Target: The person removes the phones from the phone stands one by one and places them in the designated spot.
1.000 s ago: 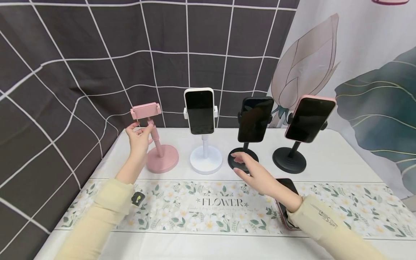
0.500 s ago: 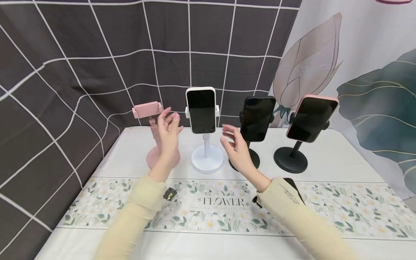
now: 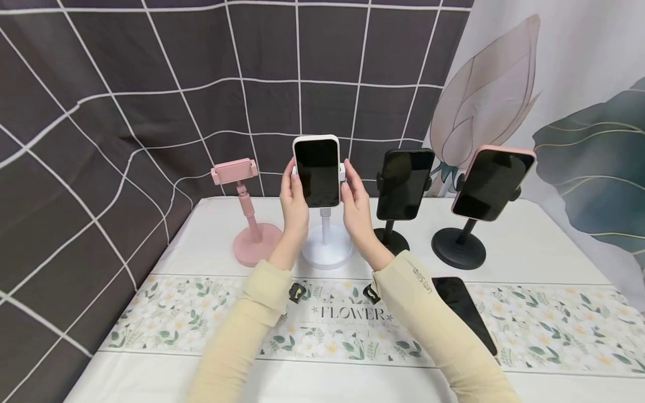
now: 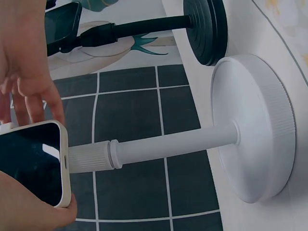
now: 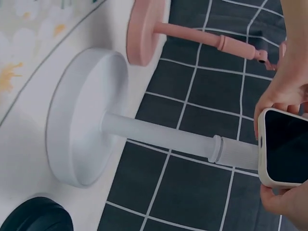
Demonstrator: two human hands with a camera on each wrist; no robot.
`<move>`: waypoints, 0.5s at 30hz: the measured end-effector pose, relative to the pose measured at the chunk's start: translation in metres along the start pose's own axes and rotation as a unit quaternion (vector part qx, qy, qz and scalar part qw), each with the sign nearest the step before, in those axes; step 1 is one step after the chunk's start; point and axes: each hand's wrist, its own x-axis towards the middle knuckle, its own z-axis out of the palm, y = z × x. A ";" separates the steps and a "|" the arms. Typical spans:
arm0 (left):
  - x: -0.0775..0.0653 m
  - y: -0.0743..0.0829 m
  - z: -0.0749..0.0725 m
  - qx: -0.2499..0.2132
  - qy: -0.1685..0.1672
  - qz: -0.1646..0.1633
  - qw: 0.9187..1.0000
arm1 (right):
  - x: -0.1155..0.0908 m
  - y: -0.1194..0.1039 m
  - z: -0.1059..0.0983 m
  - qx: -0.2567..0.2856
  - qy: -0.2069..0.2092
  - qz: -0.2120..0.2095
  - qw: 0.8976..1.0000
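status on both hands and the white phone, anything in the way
Left hand and right hand gripping sides of white-cased phone. Phone in portrait on white stand. Nearest black stand beside right hand, not visibly blocking.

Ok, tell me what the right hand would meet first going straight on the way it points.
Most likely the white clamp beside the cream-edged phone: the right hand points up and inward at it, apparently touching already, though depth there is unclear.

dark gridded backdrop [image 3: 330,45] | pale flower-print curtain [image 3: 579,50] | white table [image 3: 534,240]
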 end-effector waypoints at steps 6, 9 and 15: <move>0.002 -0.005 -0.002 -0.008 -0.008 0.006 1.000 | 0.006 -0.002 -0.002 0.018 0.006 0.016 1.000; 0.002 -0.005 -0.002 -0.015 -0.012 0.006 1.000 | 0.007 -0.001 -0.004 0.027 0.004 0.014 1.000; 0.001 -0.004 0.000 -0.013 0.004 0.001 1.000 | 0.006 0.001 -0.006 0.045 -0.006 0.017 0.999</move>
